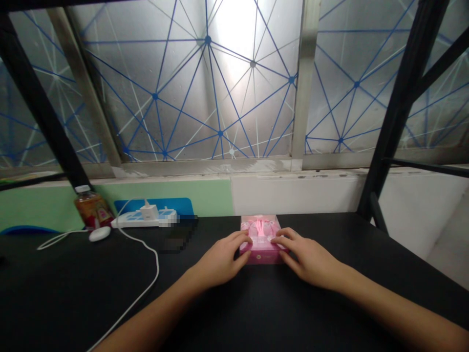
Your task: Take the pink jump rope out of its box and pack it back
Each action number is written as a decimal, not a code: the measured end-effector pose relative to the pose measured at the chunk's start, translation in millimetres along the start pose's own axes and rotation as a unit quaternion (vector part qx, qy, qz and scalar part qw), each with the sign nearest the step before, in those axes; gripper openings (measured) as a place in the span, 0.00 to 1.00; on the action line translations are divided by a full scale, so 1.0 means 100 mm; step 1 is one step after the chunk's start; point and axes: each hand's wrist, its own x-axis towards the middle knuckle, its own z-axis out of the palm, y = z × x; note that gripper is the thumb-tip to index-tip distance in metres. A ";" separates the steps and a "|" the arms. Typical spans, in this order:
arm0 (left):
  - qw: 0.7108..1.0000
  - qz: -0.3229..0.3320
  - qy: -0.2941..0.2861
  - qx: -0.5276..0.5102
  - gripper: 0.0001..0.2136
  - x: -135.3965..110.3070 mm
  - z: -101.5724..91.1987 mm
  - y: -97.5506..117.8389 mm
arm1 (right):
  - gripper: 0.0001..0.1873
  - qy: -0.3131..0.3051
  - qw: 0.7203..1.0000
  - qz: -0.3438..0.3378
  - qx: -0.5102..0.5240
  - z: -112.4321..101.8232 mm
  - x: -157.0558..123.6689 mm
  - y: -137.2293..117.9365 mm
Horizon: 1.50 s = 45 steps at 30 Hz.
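A small pink box (260,230) with a clear lid lies flat on the black table (330,234), near its back edge. My left hand (222,260) grips the box's left side, fingers curled over the top and thumb against the front. My right hand (308,258) holds the right side the same way. Both forearms reach in from the bottom of the view.
At the back left stand a bottle (92,209) with an orange label, a white power strip (144,218) with a plugged charger, and a white cable (146,274) trailing across the table. A small white oval object (99,233) lies nearby. Black frame posts (395,122) rise at both sides.
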 end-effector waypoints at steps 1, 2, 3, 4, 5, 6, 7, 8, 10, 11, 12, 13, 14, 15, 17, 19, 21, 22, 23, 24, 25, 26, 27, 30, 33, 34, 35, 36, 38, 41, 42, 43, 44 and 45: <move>1.000 -0.001 0.002 0.000 0.12 0.00 0.00 0.00 | 0.18 0.002 1.000 0.001 0.002 0.00 0.00 0.00; 1.000 -0.001 0.003 0.000 0.12 0.00 0.00 -0.01 | 0.18 0.004 1.000 0.001 0.002 0.01 0.00 0.01; 1.000 -0.002 0.003 0.000 0.12 0.00 0.01 -0.01 | 0.19 0.004 1.000 0.001 0.001 0.01 0.00 0.01; 1.000 -0.002 0.001 0.001 0.12 0.00 0.01 -0.01 | 0.19 0.004 1.000 0.001 0.001 0.02 0.00 0.01; 1.000 -0.002 -0.001 0.002 0.12 0.00 0.01 -0.01 | 0.19 0.003 1.000 0.001 0.000 0.02 0.00 0.01; 1.000 -0.002 -0.003 0.003 0.12 0.00 0.01 -0.02 | 0.19 0.003 1.000 0.001 -0.001 0.03 0.00 0.01; 1.000 -0.003 -0.006 0.004 0.12 0.00 0.01 -0.02 | 0.19 0.004 1.000 0.001 -0.001 0.03 0.00 0.01; 1.000 -0.003 -0.007 0.003 0.12 0.00 0.00 -0.02 | 0.19 0.004 1.000 0.001 0.000 0.03 0.00 0.02; 1.000 -0.005 -0.008 0.003 0.12 0.00 0.00 -0.01 | 0.18 0.006 1.000 0.002 0.004 0.03 0.00 0.02; 1.000 -0.005 -0.008 0.002 0.13 0.00 0.00 -0.01 | 0.18 0.006 1.000 0.003 0.007 0.03 0.01 0.02; 1.000 -0.005 -0.009 0.001 0.13 0.00 0.00 0.00 | 0.19 0.004 1.000 0.003 0.011 0.02 0.01 0.02; 1.000 -0.005 -0.009 -0.001 0.13 -0.01 0.00 0.00 | 0.19 0.002 1.000 0.004 0.015 0.01 0.01 0.02; 1.000 -0.005 -0.009 -0.003 0.14 -0.01 -0.01 0.00 | 0.20 -0.002 1.000 0.004 0.021 0.00 0.01 0.02; 1.000 -0.005 -0.010 -0.007 0.15 -0.01 -0.01 0.00 | 0.21 -0.006 1.000 0.002 0.028 -0.01 0.01 0.03; 1.000 -0.008 -0.016 -0.011 0.18 -0.01 -0.02 -0.01 | 0.24 -0.016 0.999 -0.005 0.042 -0.04 0.00 0.04; 1.000 -0.010 -0.024 -0.014 0.20 -0.01 -0.03 -0.03 | 0.24 -0.023 0.998 -0.011 0.052 -0.07 -0.01 0.05; 0.999 -0.010 -0.028 -0.019 0.20 -0.01 -0.05 -0.02 | 0.22 -0.023 0.998 -0.012 0.051 -0.09 -0.02 0.05; 0.999 -0.008 -0.029 -0.022 0.19 -0.01 -0.06 -0.02 | 0.20 -0.022 0.999 -0.010 0.045 -0.10 -0.02 0.04; 0.999 -0.004 -0.029 -0.026 0.18 -0.01 -0.06 -0.01 | 0.18 -0.019 0.999 -0.007 0.037 -0.11 -0.02 0.03; 0.999 0.000 -0.031 -0.028 0.17 -0.01 -0.07 0.00 | 0.16 -0.017 1.000 -0.004 0.026 -0.12 -0.01 0.01; 0.999 0.006 -0.032 -0.030 0.17 -0.01 -0.08 0.01 | 0.14 -0.015 1.000 -0.001 0.013 -0.13 -0.01 -0.01; 0.999 0.011 -0.033 -0.031 0.16 -0.01 -0.09 0.02 | 0.13 -0.014 1.000 0.002 -0.002 -0.13 0.00 -0.03; 0.999 0.015 -0.033 -0.030 0.16 -0.02 -0.09 0.03 | 0.11 -0.015 1.000 0.003 -0.016 -0.14 0.00 -0.05; 0.999 0.016 -0.031 -0.027 0.15 -0.02 -0.11 0.05 | 0.11 -0.023 0.998 -0.005 -0.057 -0.16 0.02 -0.09; 0.999 0.014 -0.030 -0.029 0.14 -0.01 -0.12 0.06 | 0.13 -0.029 0.995 -0.016 -0.096 -0.15 0.02 -0.11; 0.999 0.014 -0.028 -0.031 0.13 -0.01 -0.12 0.07 | 0.13 -0.031 0.994 -0.016 -0.107 -0.15 0.02 -0.11; 0.999 0.013 -0.026 -0.033 0.13 0.00 -0.11 0.07 | 0.13 -0.032 0.993 -0.016 -0.114 -0.14 0.02 -0.11; 0.999 0.013 -0.026 -0.034 0.13 0.00 -0.11 0.07 | 0.13 -0.032 0.993 -0.015 -0.114 -0.14 0.02 -0.11; 0.999 0.012 -0.029 -0.033 0.13 0.00 -0.11 0.06 | 0.12 -0.029 0.995 -0.011 -0.092 -0.14 0.01 -0.11; 0.999 0.009 -0.038 -0.029 0.14 0.00 -0.11 0.04 | 0.11 -0.026 0.999 -0.006 -0.047 -0.16 -0.01 -0.10; 0.999 0.007 -0.040 -0.028 0.14 0.00 -0.11 0.03 | 0.12 -0.028 0.999 -0.006 -0.038 -0.17 -0.02 -0.10; 0.999 0.004 -0.040 -0.029 0.15 0.00 -0.10 0.02 | 0.16 -0.029 0.999 -0.007 -0.034 -0.18 -0.03 -0.10; 0.999 0.002 -0.041 -0.030 0.15 0.00 -0.10 0.02 | 0.23 -0.030 0.999 -0.011 -0.033 -0.19 -0.04 -0.11; 0.999 0.001 -0.039 -0.032 0.15 0.00 -0.09 0.01 | 0.32 -0.030 0.999 -0.018 -0.035 -0.20 -0.05 -0.12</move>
